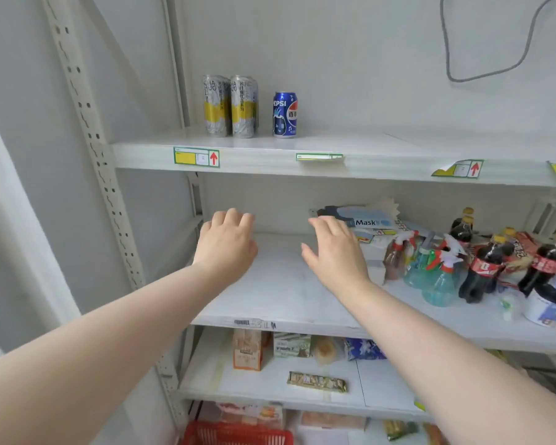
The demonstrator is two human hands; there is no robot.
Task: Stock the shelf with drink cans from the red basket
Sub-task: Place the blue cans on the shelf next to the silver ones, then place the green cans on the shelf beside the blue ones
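Observation:
Two tall silver-and-yellow cans (230,106) stand side by side at the left of the upper shelf (366,155), with a blue Pepsi can (284,114) just right of them. My left hand (227,244) and my right hand (333,252) hover below that shelf, in front of the middle shelf (280,293). Both hold nothing; the left hand's fingers curl loosely, the right hand's are straight. The rim of the red basket (238,435) shows at the bottom edge, its contents hidden.
On the middle shelf's right stand cola bottles (482,271), spray bottles (437,274) and a mask box (363,220). Snack packs (316,382) lie on the lower shelf. A perforated upright post (103,162) bounds the left. A grey cable (482,75) hangs on the wall.

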